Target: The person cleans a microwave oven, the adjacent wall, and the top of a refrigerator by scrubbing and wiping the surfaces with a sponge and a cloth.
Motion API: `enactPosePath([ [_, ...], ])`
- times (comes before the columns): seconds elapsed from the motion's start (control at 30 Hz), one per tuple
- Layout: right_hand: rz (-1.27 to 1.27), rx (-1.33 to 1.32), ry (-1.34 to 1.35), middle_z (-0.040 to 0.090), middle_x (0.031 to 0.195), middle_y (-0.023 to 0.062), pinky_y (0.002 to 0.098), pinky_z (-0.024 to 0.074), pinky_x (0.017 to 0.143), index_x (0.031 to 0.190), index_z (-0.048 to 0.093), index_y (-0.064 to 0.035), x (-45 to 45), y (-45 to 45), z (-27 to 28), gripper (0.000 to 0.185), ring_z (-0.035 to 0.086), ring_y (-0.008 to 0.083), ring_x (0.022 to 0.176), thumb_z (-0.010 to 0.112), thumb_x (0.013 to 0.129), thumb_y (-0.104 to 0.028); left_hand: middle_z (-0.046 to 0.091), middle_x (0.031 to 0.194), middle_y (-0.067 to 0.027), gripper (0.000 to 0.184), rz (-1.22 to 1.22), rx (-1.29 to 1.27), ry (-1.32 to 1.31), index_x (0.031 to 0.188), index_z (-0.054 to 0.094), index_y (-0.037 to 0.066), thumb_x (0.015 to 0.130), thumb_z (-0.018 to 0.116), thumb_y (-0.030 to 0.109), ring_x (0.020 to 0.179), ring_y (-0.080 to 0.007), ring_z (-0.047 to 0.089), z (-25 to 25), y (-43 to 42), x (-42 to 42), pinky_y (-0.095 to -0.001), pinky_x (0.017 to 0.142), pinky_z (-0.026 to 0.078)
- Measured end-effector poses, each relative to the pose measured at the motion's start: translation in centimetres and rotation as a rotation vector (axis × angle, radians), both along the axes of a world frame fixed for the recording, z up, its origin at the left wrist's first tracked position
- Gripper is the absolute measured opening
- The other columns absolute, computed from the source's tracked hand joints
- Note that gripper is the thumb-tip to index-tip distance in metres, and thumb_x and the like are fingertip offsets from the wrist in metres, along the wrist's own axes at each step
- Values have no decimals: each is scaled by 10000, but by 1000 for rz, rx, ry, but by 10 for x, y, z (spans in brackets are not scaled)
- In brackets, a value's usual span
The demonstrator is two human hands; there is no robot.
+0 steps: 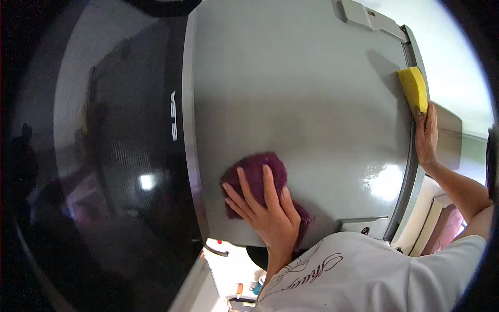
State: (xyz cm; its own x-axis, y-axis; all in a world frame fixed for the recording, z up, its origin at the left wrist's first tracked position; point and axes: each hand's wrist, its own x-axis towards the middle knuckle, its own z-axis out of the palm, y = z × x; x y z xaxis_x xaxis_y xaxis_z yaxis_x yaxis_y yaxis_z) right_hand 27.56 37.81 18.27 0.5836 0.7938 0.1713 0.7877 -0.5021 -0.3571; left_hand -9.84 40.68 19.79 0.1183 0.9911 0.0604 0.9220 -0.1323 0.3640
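Observation:
My left hand (270, 213) lies over a plush purple cloth (254, 169), its fingers spread and pressing it against a large grey panel (312, 104) that looks like part of an appliance. One end of the cloth trails past the wrist. Over at the panel's right edge, my right hand (427, 138) grips a yellow sponge (413, 86) by its lower end. The sponge rests along the dark edge strip (408, 179); part of the right hand's grip is hidden behind it.
A glossy black panel (130, 208) with silver lettering (173, 117) adjoins the grey one on the left. Grey brackets (369, 20) sit at the panel's right corners. Below are a dark curved handle (215, 250) and small items. A pink fabric (452, 229) shows at right.

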Motion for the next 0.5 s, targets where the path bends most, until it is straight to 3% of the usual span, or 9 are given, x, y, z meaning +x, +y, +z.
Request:
enactPosePath([
  [0.27, 201, 80, 10, 420, 1323, 169, 436, 333, 1041, 1391, 329, -84, 9, 3, -8, 458, 433, 300, 1232, 355, 1000, -320, 269, 1449, -247, 504, 133, 192, 86, 1406, 385, 149, 928, 463, 290, 1311, -556, 185, -7, -5, 9, -642, 1055, 135],
  [0.5, 292, 108, -12, 411, 1355, 64, 425, 263, 1012, 1370, 375, -185, 15, 4, -2, 395, 317, 181, 1318, 368, 999, -321, 322, 1396, -270, 505, 203, 339, 159, 1403, 354, 145, 941, 444, 329, 1237, -591, 270, -12, -9, 17, -646, 1017, 206],
])
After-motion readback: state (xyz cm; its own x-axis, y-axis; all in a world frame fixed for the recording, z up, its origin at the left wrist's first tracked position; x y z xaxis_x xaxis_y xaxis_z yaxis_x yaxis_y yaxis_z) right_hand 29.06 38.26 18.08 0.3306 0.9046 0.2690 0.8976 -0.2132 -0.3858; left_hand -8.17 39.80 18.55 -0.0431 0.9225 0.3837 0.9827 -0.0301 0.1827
